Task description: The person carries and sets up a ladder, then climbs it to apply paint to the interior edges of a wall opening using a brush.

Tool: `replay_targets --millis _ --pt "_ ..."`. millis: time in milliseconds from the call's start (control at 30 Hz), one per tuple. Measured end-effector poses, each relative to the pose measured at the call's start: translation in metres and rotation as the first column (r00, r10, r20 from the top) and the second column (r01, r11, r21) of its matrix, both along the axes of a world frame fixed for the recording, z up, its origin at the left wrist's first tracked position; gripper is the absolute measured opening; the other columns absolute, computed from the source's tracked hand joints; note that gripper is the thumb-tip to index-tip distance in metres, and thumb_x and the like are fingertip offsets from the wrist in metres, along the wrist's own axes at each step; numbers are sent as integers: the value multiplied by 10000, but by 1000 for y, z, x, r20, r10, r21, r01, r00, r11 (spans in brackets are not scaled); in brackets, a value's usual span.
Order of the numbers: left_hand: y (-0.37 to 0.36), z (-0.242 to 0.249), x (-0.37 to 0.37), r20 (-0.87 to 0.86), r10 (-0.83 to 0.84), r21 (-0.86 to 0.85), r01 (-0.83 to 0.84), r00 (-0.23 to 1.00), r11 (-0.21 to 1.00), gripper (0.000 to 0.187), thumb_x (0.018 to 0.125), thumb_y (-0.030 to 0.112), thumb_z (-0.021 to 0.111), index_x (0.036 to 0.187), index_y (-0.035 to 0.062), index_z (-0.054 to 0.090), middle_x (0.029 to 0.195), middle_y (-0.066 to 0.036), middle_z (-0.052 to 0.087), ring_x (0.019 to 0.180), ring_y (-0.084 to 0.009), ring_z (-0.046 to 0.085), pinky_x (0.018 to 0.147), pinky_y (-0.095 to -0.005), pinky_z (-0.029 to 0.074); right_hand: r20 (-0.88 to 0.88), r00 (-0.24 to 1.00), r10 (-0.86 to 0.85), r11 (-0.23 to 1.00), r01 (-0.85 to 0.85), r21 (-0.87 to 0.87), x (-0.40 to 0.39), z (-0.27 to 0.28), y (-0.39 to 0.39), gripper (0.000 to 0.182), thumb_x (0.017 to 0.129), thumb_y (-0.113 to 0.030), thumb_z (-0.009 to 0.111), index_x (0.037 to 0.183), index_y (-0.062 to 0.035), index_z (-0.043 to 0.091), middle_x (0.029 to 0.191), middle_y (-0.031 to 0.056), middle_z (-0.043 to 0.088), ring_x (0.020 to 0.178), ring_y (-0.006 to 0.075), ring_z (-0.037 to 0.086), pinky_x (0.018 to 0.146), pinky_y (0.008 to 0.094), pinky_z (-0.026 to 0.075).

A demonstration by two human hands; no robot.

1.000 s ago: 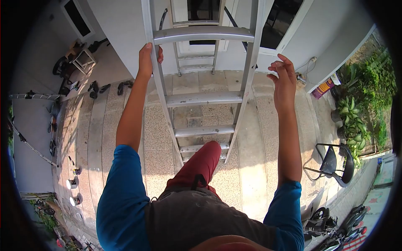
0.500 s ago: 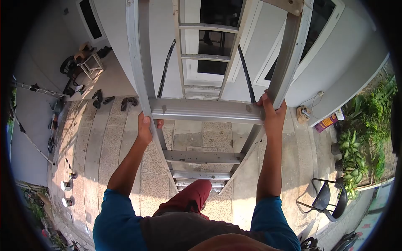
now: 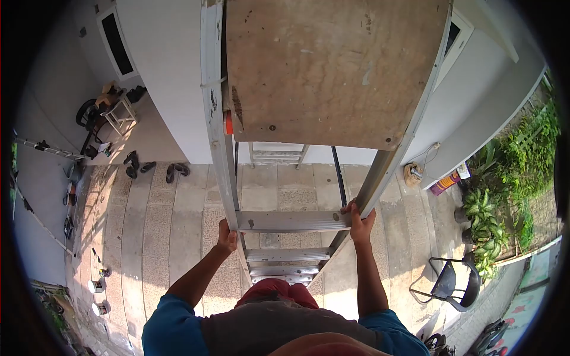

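An aluminium stepladder (image 3: 294, 221) rises in front of my body, its rungs dropping away below toward the paved floor. My left hand (image 3: 227, 236) is closed around the left side rail, close to a rung's end. On the opposite rail my right hand (image 3: 360, 222) grips at about the same height, its fingers wrapped over the edge. A worn plywood board (image 3: 332, 71) spans the rails above my hands and hides much of the ladder's far side. Something orange (image 3: 228, 123) shows beside the board's left edge. My feet are hidden beneath my body.
Sandals (image 3: 177, 171) and a small white stool (image 3: 122, 113) are at the left. Paint buckets (image 3: 96, 286) stand at lower left. To the right are a black chair (image 3: 448, 282), potted plants (image 3: 482, 207) and a purple-orange bag (image 3: 445, 183). White walls (image 3: 160, 77) rise ahead.
My body has moved higher on the ladder, and the floor looks farther below. The plywood board has come into full view. Both hands still grip the side rails, now lower in view.
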State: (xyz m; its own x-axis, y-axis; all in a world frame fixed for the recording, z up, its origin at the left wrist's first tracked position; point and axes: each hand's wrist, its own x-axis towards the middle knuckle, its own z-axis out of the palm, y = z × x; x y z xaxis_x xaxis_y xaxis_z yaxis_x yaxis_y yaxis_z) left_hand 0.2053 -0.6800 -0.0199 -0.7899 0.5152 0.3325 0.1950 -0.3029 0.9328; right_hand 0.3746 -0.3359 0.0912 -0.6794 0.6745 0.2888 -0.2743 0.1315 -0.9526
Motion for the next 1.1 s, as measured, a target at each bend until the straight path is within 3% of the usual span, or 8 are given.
replay_targets --millis 233,267,300,400,533,667,867,1100 --pt "-2 4 4 -83 41 -67 -47 996 997 827 870 788 504 1032 -20 577 769 -48 601 683 -130 584 600 -283 459 24 1000 -8 1000 7 13 1 -8 4 93 966 -79 582 979 13 588 795 82 621 744 192 648 721 357 551" --pt "-4 4 5 -84 29 -69 -35 996 997 825 879 778 500 1054 -24 575 773 -51 603 689 -129 588 603 -285 461 -46 999 -1 992 7 129 0 -15 6 376 1006 -358 564 973 16 591 777 85 618 742 197 649 715 372 548" --pt "-3 4 4 -87 20 -64 -26 996 998 822 888 768 497 1075 -29 572 776 -53 606 695 -128 591 606 -286 463 -64 998 9 990 1 142 2 -15 11 376 1006 -358 564 973 16 591 777 85 618 742 197 649 715 372 548" --pt "2 11 9 -142 87 -61 -97 986 993 811 909 750 481 1093 -34 570 757 -48 601 675 -127 588 598 -288 466 87 983 162 917 -182 354 7 -6 49 947 932 -807 215 875 30 655 888 166 697 783 250 674 708 393 534" --pt "-1 0 8 -194 122 -61 -137 973 989 784 945 710 457 1129 -43 567 718 -36 597 614 -119 570 559 -287 463 -320 944 -82 890 214 402 -33 119 102 564 1098 -390 318 783 12 555 781 109 604 764 213 606 744 340 496" --pt "-5 6 13 -193 133 -125 -159 972 979 758 980 669 431 1154 -56 568 749 -60 628 599 -136 587 565 -304 495 -574 816 64 801 301 517 -79 295 129 258 1068 -182 473 924 -7 596 914 67 619 853 137 571 786 294 480" --pt "19 11 29 -223 418 -53 -439 881 897 711 1007 622 410 1109 -57 598 782 -95 675 654 -175 654 595 -328 528 -580 739 344 847 22 531 -167 490 123 288 1016 -284 559 1017 -22 679 1063 81 688 1000 168 643 943 337 488" --pt "26 33 44 -394 584 -131 -673 709 728 667 1025 551 354 1063 -56 627 710 -123 648 648 -229 684 592 -361 519 -402 802 442 840 -213 498 -200 505 104 382 977 -360 575 877 -4 673 913 94 694 871 181 610 862 307 457"
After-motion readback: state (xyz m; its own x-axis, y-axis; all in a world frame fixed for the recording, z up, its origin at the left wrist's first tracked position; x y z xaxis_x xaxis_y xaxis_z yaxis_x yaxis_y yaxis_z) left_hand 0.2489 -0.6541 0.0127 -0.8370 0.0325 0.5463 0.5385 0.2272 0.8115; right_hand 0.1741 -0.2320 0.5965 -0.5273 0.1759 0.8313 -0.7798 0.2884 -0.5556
